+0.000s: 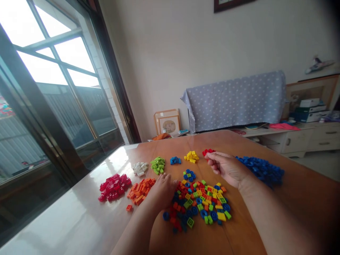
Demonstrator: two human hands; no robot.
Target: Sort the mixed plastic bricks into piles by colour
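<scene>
My right hand [224, 166] hovers by the small red brick pile [208, 151], its fingers pinched together. Whatever lies between those fingertips is too small to make out. Between the orange brick pile [140, 190] and the mixed pile of toy building bricks [203, 198] is my left hand [165, 188]. Its fingers are curled down, back of the hand toward me, so anything in them is hidden. Red, yellow, green, orange and blue bricks, with round blue pieces [214, 215], make up the mixed pile, partly shaded near my left hand.
Sorted piles arc across the wooden table [87, 216]: crimson [114, 187], white [140, 168], green [158, 165], small blue [175, 160] and yellow [191, 156]. A big blue pile [261, 170] lies right of my right hand. One orange brick [129, 208] sits apart.
</scene>
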